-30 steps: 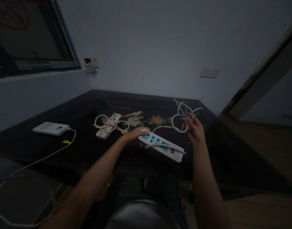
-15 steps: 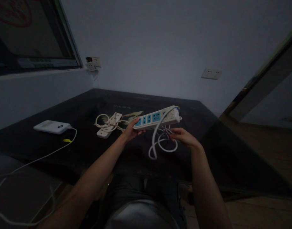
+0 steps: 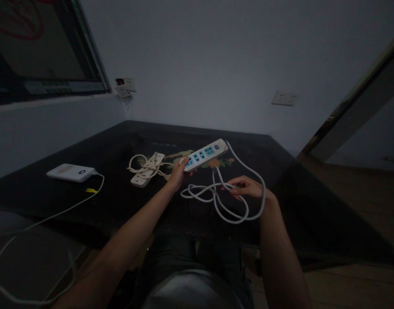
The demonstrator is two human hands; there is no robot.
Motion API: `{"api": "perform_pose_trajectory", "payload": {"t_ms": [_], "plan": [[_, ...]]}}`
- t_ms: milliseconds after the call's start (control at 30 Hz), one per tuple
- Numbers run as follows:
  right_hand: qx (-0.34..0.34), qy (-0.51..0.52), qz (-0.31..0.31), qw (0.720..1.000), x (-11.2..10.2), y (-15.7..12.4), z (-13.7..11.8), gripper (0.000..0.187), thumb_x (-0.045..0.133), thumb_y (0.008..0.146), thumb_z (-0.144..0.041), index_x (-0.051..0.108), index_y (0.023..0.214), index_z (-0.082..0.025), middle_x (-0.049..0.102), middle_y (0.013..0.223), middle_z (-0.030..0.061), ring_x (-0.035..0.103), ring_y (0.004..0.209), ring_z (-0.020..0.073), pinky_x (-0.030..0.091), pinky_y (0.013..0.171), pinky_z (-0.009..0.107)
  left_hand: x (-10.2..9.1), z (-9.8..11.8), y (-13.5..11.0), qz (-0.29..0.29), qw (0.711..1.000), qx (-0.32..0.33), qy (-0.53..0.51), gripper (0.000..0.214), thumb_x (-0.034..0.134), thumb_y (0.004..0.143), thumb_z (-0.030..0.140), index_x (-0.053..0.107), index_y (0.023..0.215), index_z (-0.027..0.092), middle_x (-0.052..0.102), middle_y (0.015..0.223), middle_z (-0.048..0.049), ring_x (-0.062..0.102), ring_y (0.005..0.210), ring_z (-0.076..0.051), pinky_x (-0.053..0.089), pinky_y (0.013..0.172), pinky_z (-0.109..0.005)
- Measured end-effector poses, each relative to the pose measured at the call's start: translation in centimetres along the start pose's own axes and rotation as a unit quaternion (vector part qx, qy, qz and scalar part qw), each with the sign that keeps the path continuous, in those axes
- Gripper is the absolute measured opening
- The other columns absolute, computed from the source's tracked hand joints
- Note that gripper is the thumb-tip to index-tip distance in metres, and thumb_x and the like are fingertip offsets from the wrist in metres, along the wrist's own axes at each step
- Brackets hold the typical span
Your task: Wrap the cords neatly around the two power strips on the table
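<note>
My left hand (image 3: 178, 174) grips the near left end of a white power strip (image 3: 206, 155) with blue sockets, its thumb on top. The strip tilts up to the right above the dark table. From its far end a white power cord (image 3: 246, 165) runs round to the right and falls into loose loops. My right hand (image 3: 245, 187) is closed on part of those loops, thumb and fingers pinched together. Left of my left hand lies a second white power strip (image 3: 147, 171), its own cord wound over it.
On the left of the black table (image 3: 113, 146) lies a white power bank (image 3: 71, 172) with a cable trailing off the near edge. A yellow tag (image 3: 91, 190) lies beside the cable. Wall sockets (image 3: 285, 98) are on the wall behind.
The held power strip has turned, its sockets now facing up more and its far end shifted left. The cord loops have spread wider and lower around my right hand.
</note>
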State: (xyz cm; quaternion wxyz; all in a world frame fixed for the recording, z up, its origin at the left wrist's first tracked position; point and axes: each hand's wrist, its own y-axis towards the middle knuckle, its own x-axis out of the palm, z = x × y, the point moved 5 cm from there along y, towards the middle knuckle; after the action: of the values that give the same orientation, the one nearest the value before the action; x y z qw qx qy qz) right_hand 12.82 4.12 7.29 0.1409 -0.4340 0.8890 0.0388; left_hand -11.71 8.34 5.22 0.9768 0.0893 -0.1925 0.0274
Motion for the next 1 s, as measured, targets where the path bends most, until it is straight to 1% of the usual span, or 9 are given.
{"api": "perform_pose_trajectory", "payload": {"t_ms": [200,267,400,533,600,667,767,867,1000], "plan": [[0.002,0.044,0.172,0.984,-1.9,-0.7,0.1,0.043,0.074,0.071,-0.039,0.07,0.105,-0.013,0.054,0.058,-0.0028,0.047,0.051,0.0077,0.035,0.049,0.02,-1.7,0.2,0.8,0.066,0.997,0.014,0.028,0.037,0.058,0.081,0.049,0.054,0.097,0.016,0.066,0.077,-0.0032,0.064,0.055,-0.013,0.042,0.042,-0.019],[0.005,0.059,0.206,0.977,-2.3,-1.0,0.1,0.044,0.076,0.068,-0.04,0.07,0.103,-0.013,0.055,0.059,-0.0026,0.047,0.052,0.0078,0.035,0.049,0.02,-2.2,-0.2,1.1,0.08,0.995,0.01,0.054,0.037,0.058,0.081,0.049,0.054,0.097,0.016,0.065,0.075,-0.0033,0.061,0.051,-0.013,0.04,0.041,-0.019],[-0.004,0.039,0.197,0.98,-2.3,-1.6,-0.2,0.041,0.076,0.067,-0.04,0.072,0.096,-0.012,0.056,0.058,-0.0015,0.048,0.053,0.0091,0.035,0.05,0.022,-2.8,-0.8,1.4,0.087,0.989,0.004,0.119,0.033,0.059,0.081,0.047,0.056,0.091,0.016,0.062,0.068,-0.0017,0.055,0.044,-0.011,0.038,0.038,-0.02],[-0.032,0.076,0.172,0.982,-2.0,-1.8,-0.6,0.04,0.077,0.065,-0.042,0.07,0.091,-0.012,0.055,0.053,-0.0015,0.045,0.047,0.0086,0.029,0.044,0.021,-2.7,-1.1,1.4,0.091,0.979,0.006,0.183,0.026,0.064,0.078,0.041,0.058,0.083,0.016,0.06,0.069,-0.0013,0.055,0.051,-0.012,0.042,0.043,-0.021],[-0.068,0.119,0.198,0.971,-2.1,-1.8,-0.9,0.039,0.078,0.065,-0.042,0.069,0.09,-0.014,0.053,0.051,-0.0025,0.042,0.044,0.0077,0.026,0.042,0.02,-2.4,-1.4,1.3,0.085,0.974,0.002,0.209,0.022,0.067,0.076,0.036,0.061,0.082,0.016,0.061,0.071,-0.0022,0.058,0.056,-0.014,0.045,0.048,-0.023],[-0.109,0.162,0.243,0.95,-2.4,-1.6,-1.2,0.037,0.078,0.065,-0.042,0.068,0.091,-0.016,0.05,0.051,-0.0038,0.039,0.043,0.0067,0.023,0.04,0.02,-2.1,-1.9,1.1,0.071,0.971,-0.01,0.228,0.019,0.069,0.074,0.033,0.062,0.082,0.017,0.061,0.069,-0.0027,0.059,0.058,-0.016,0.046,0.052,-0.025],[-0.145,0.202,0.315,0.916,-2.7,-1.0,-1.4,0.039,0.077,0.065,-0.042,0.066,0.096,-0.019,0.047,0.051,-0.0051,0.036,0.043,0.0069,0.023,0.039,0.021,-1.3,-3.0,0.6,0.042,0.969,-0.041,0.242,0.021,0.069,0.074,0.036,0.061,0.08,0.017,0.06,0.064,-0.0023,0.057,0.05,-0.015,0.045,0.049,-0.026],[-0.127,0.211,0.358,0.901,-2.6,-0.2,-1.3,0.043,0.077,0.064,-0.04,0.065,0.101,-0.02,0.049,0.055,-0.0042,0.041,0.048,0.0086,0.03,0.042,0.022,-0.5,-3.9,-0.2,0.009,0.968,-0.077,0.24,0.026,0.066,0.077,0.041,0.058,0.081,0.017,0.061,0.064,-0.0024,0.055,0.042,-0.014,0.043,0.043,-0.025],[-0.074,0.212,0.376,0.899,-2.6,0.4,-0.6,0.042,0.078,0.061,-0.035,0.067,0.097,-0.016,0.055,0.06,-0.0017,0.046,0.052,0.0091,0.035,0.046,0.022,0.2,-4.2,-0.9,-0.038,0.963,-0.125,0.234,0.03,0.064,0.078,0.044,0.053,0.083,0.017,0.064,0.066,-0.0033,0.059,0.046,-0.015,0.045,0.043,-0.024]]}}
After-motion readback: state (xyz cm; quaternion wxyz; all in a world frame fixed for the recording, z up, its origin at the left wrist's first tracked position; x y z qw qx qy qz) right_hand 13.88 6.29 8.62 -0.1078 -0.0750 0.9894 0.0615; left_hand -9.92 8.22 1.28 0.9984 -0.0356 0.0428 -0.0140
